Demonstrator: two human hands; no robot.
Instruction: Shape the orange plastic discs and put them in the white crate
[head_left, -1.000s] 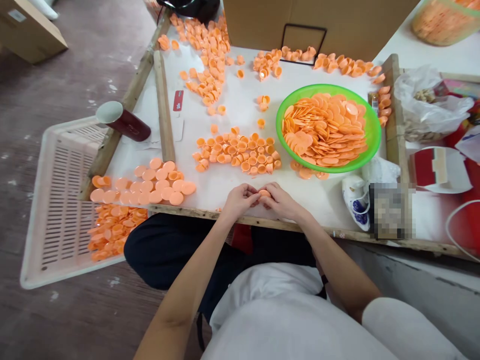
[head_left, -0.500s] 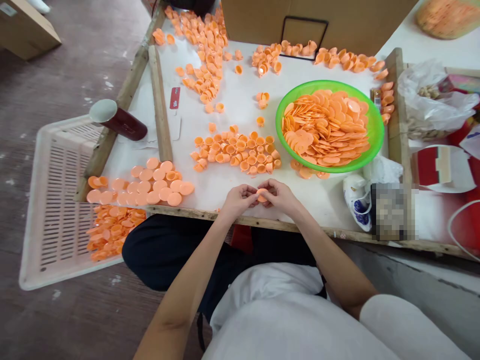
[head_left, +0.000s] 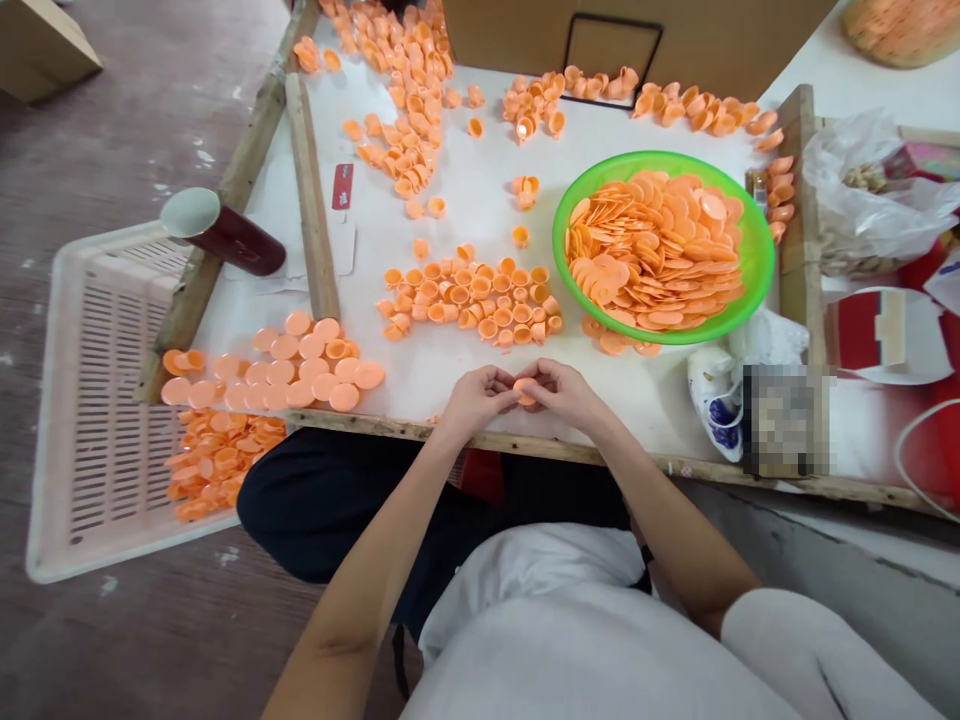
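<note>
Farthest left of the green bowl [head_left: 766, 250], and below the edge of the desk [head_left: 637, 395], a slotted basket [head_left: 112, 380] holds a heap of orange parts [head_left: 217, 460] at the end nearest the person's knee, perhaps because that corner lies just under the desk. Above it, well left of the bowl, a dark red mug [head_left: 240, 240] leans over the wooden edging; whether there is anything in it cannot be told. Nearer the person than the mug, smooth round tops [head_left: 281, 372] cover the desk's left corner, mostly in one layer, likely so they do not pile up.

Between these and the bowl, small cups [head_left: 480, 295] crowd together, many with their mouths up, apparently kept within short reach. On the person's side of them, left of the bowl and nearer the body, the left hand [head_left: 478, 402] has its thumb and fingertips drawn together at one edge of a round orange piece [head_left: 525, 391]. The right hand [head_left: 561, 397] pinches the other edge. Each grip is nearly closed, with only the piece between; both hands seem to share it to keep it steady.

The bowl itself brims with flat orange discs [head_left: 660, 250], its rim presumably stopping them from sliding about. Just right of the bowl, beyond a wooden divider, a clear bag [head_left: 862, 200] holds pale brown lumps too indistinct to name.
</note>
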